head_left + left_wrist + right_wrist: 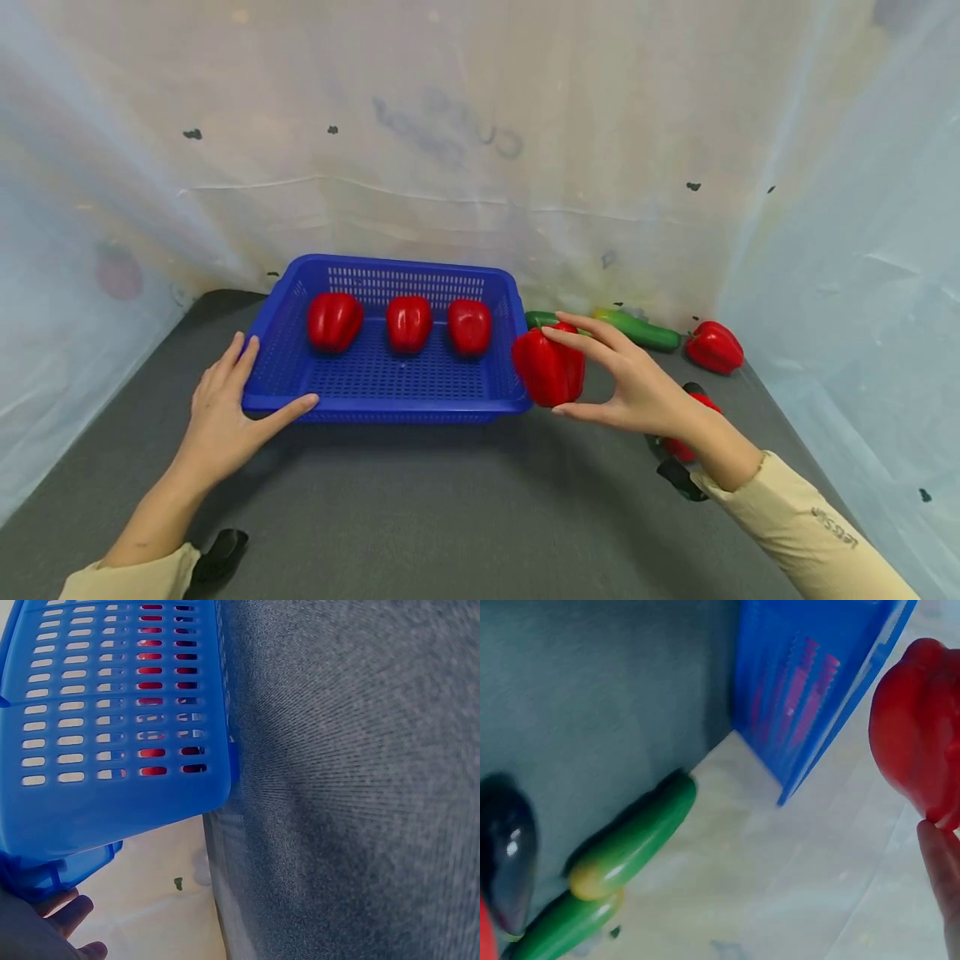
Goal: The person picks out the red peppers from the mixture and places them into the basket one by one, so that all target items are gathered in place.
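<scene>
A blue perforated basket (390,407) stands on the grey table. Inside it, three red bell peppers sit in a row: left (334,322), middle (408,323) and right (469,327). My left hand (225,417) rests at the basket's front left corner, fingers spread along the left rim and thumb out on the front rim. Just past the basket's right end, my right hand (637,383) holds another red bell pepper (547,367) between fingers and thumb, raised in the air. In the right wrist view, a fingertip touches the end of this pepper (919,735).
Two green cucumbers with yellowish ends, one nearer the basket (637,847) and one beside it (570,922), lie at the back right. A red bell pepper (714,347) is farther right. A dark eggplant (510,847) lies nearby. Plastic sheeting (480,167) encloses the table.
</scene>
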`<state>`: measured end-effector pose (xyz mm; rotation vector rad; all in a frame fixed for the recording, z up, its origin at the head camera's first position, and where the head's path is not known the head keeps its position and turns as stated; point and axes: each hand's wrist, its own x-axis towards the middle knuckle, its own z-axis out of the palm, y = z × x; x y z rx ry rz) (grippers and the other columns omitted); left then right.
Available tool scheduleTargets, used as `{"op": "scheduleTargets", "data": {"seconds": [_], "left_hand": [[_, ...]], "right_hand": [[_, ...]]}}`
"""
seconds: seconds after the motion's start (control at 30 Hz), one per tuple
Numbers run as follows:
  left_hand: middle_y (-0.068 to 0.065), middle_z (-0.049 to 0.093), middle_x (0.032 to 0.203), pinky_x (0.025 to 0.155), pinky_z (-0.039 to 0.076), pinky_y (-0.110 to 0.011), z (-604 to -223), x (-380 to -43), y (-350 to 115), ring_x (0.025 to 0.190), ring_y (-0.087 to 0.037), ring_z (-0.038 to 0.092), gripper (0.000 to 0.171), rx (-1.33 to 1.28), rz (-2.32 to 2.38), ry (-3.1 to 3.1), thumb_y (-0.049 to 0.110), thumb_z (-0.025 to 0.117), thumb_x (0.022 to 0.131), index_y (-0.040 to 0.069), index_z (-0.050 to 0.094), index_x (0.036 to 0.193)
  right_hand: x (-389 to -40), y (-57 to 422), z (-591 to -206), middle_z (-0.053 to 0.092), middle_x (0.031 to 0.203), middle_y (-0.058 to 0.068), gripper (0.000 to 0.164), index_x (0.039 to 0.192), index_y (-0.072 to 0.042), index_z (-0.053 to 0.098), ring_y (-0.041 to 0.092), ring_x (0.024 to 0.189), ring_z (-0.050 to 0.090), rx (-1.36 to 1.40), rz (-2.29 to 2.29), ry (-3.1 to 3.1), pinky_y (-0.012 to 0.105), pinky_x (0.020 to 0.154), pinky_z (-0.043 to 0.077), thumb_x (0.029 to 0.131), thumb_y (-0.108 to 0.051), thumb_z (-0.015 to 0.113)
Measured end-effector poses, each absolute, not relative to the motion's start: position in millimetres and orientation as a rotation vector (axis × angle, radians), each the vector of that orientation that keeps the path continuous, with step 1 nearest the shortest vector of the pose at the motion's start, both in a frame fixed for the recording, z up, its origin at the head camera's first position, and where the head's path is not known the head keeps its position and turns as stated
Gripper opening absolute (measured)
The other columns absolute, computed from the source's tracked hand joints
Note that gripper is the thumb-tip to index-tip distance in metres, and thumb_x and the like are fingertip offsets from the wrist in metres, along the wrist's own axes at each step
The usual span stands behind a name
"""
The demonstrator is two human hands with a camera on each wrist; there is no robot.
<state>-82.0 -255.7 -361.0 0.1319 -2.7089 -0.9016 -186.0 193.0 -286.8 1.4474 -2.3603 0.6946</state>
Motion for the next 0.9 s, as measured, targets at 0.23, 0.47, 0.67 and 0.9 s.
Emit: {"op": "scheduleTargets", "data": {"seconds": [0.23, 0.47, 0.67, 0.9], "left_hand": [[-0.02, 0.0, 0.161, 0.109, -0.006, -0.069, -359.8, -82.9, -256.2, 0.14, -0.054, 0.003, 0.107, 0.128, -0.897, -2.703, 0.051, 0.07, 0.08, 0.008, 0.006, 0.155], [-0.021, 0.001, 0.16, 0.108, -0.004, -0.071, -360.3, -83.6, -256.0, 0.141, -0.054, 0.003, 0.107, 0.128, -0.887, -2.701, 0.052, 0.07, 0.08, 0.008, 0.006, 0.155], [-0.021, 0.002, 0.16, 0.108, -0.003, -0.071, -360.8, -82.8, -254.9, 0.14, -0.054, 0.004, 0.107, 0.117, -0.896, -2.683, 0.051, 0.071, 0.08, 0.007, 0.008, 0.154], [-0.021, 0.002, 0.16, 0.108, -0.002, -0.072, -362.3, -81.1, -254.8, 0.14, -0.054, 0.004, 0.107, 0.124, -0.903, -2.676, 0.051, 0.071, 0.08, 0.007, 0.007, 0.154]], "right_hand": [[-186.0, 162.9, -268.3, 0.04, 0.148, 0.006, 0.085, 0.143, -0.017, 0.046, 0.023, 0.133, 0.042, 1.524, 0.784, -2.344, 0.039, 0.094, 0.051, 0.069, -0.029, 0.087], [-189.1, 140.9, -260.7, 0.038, 0.149, 0.007, 0.084, 0.143, -0.018, 0.045, 0.023, 0.135, 0.039, 1.591, 0.746, -2.313, 0.04, 0.098, 0.048, 0.071, -0.033, 0.085], [-193.3, 124.2, -257.9, 0.037, 0.15, 0.007, 0.082, 0.145, -0.017, 0.043, 0.023, 0.138, 0.036, 1.648, 0.73, -2.333, 0.038, 0.098, 0.049, 0.074, -0.034, 0.082], [-202.3, 97.3, -254.4, 0.038, 0.149, 0.008, 0.081, 0.144, -0.017, 0.044, 0.025, 0.134, 0.039, 1.716, 0.701, -2.363, 0.038, 0.095, 0.051, 0.075, -0.033, 0.082]]}}
